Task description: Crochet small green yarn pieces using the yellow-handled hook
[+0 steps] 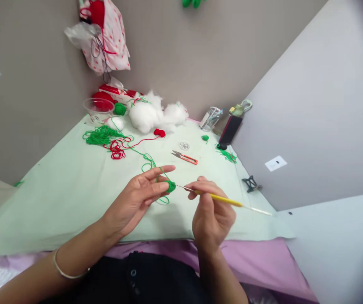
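My left hand (140, 195) pinches a small green crochet piece (170, 186) between thumb and fingers, with green yarn (149, 162) running over its raised index finger. Held like a pen in my right hand (213, 211) is a crochet hook with a yellow handle (225, 199). The hook's thin metal tip reaches the green piece. From my left hand the green yarn trails back to a loose green heap (102, 135) at the left of the table. Beyond my hands lie thread snips with orange handles (189, 158).
White stuffing (146, 116), a clear tub (99, 114), red yarn (117, 150) and a small red piece (159, 133) lie at the back. A pen holder (211, 119), a phone (230, 131) and a black stand (251, 184) line the right side, near the wall.
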Demonstrator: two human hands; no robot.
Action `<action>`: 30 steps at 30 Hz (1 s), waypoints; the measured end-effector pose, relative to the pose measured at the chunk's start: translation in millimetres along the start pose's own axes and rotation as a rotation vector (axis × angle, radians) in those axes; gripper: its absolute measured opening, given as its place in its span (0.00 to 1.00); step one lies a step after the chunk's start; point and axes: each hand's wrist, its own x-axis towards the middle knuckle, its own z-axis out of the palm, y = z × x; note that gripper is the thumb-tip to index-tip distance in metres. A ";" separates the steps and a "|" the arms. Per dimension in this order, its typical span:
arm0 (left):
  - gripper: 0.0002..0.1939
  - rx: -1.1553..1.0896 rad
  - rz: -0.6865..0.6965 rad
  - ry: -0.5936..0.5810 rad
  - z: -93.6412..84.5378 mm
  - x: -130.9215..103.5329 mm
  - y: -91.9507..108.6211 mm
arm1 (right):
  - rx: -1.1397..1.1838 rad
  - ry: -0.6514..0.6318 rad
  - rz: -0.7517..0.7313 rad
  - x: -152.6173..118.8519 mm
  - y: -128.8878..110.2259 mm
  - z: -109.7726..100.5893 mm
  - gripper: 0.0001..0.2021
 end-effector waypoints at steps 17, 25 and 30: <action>0.18 -0.078 0.030 0.087 -13.3 -6.5 5.9 | 0.160 -0.044 0.160 2.7 0.6 21.7 0.11; 0.18 0.268 0.189 0.033 -14.8 -10.3 -2.5 | 0.365 -0.053 0.398 5.1 3.0 21.6 0.09; 0.18 0.235 0.140 0.000 -16.6 -10.1 1.2 | 0.566 -0.067 0.509 12.9 -1.9 19.6 0.10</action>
